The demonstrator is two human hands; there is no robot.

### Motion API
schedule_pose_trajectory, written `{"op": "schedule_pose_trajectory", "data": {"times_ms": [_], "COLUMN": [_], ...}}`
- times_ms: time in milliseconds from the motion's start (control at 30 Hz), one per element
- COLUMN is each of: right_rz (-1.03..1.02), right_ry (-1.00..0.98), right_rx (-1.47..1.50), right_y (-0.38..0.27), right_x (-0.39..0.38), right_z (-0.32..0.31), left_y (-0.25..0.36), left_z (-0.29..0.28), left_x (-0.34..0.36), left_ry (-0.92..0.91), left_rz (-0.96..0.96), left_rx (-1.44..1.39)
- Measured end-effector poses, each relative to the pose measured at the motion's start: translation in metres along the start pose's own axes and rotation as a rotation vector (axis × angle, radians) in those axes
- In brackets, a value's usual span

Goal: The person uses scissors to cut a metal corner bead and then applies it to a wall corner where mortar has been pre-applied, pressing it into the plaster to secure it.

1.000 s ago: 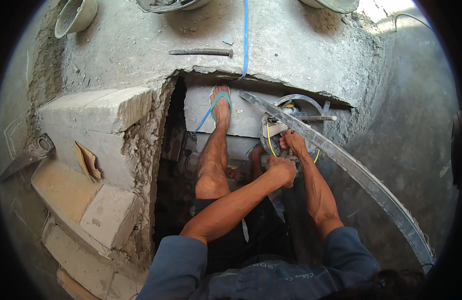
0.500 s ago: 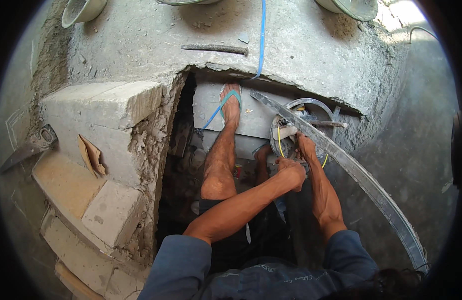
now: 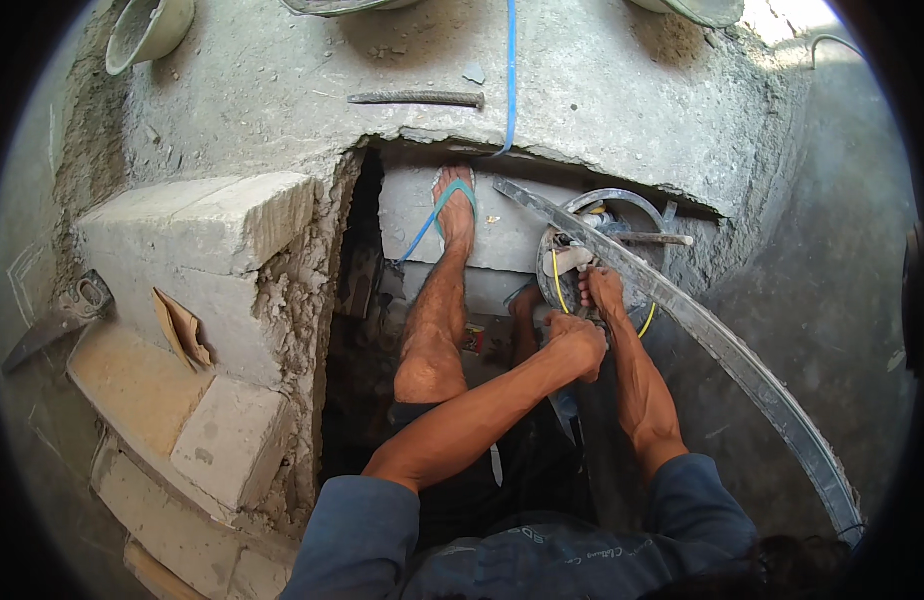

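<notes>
My left hand [image 3: 580,342] is closed in a fist at the near rim of a round bucket [image 3: 624,193] that holds tools. Just beyond it, my right hand [image 3: 604,290] has its fingers curled in over the same bucket. Whatever either hand grips is hidden by the fingers. A yellow cord [image 3: 559,285] loops down beside both hands. Inside the bucket, a pale rounded piece [image 3: 571,261] lies close to my right fingertips, and a hammer-like tool with a long handle [image 3: 654,239] lies across the top. A long grey metal bar [image 3: 717,335] rests over the bucket.
Stacked pale blocks [image 3: 197,225] stand on the left, with a handsaw [image 3: 62,318] and folded brown cardboard [image 3: 182,330] on them. On the concrete slab ahead lie a metal rod [image 3: 415,98] and a blue strap [image 3: 510,80]. Several basins [image 3: 152,32] stand along its far side.
The whole view has shifted slightly. My right fingers have curled in closer to my left hand; both hands stay at the bucket.
</notes>
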State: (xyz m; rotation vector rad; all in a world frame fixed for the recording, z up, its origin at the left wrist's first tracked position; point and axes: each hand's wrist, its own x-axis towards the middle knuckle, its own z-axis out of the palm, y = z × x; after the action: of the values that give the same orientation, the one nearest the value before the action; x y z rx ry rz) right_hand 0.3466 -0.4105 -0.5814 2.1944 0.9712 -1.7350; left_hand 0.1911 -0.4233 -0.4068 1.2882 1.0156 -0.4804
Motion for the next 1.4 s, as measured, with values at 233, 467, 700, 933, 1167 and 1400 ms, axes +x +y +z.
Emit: {"op": "schedule_pose_trajectory", "data": {"times_ms": [233, 467, 700, 933, 1167, 1400], "right_rz": [0.161, 0.239, 0.109, -0.142, -0.337, -0.063], "right_ry": [-0.006, -0.038, 0.017, -0.070, -0.106, -0.074], "right_rx": [0.015, -0.050, -0.102, 0.121, 0.118, -0.487], "right_y": [-0.017, -0.021, -0.006, 0.060, 0.157, 0.077], "right_x": [0.004, 0.005, -0.002, 0.035, 0.138, 0.092], "right_z": [0.004, 0.013, -0.021, -0.071, -0.101, -0.073], "left_y": [0.001, -0.001, -0.001, 0.005, 0.017, 0.016], "left_z": [-0.001, 0.018, -0.003, 0.001, 0.000, 0.018], "left_x": [0.003, 0.019, -0.002, 0.002, 0.004, 0.019], "left_ry": [-0.022, 0.063, -0.046, -0.057, -0.038, -0.032], "left_rz": [0.005, -0.047, 0.007, 0.001, 0.031, 0.008], "left_rx": [0.026, 0.029, 0.008, 0.024, 0.064, 0.120]}}
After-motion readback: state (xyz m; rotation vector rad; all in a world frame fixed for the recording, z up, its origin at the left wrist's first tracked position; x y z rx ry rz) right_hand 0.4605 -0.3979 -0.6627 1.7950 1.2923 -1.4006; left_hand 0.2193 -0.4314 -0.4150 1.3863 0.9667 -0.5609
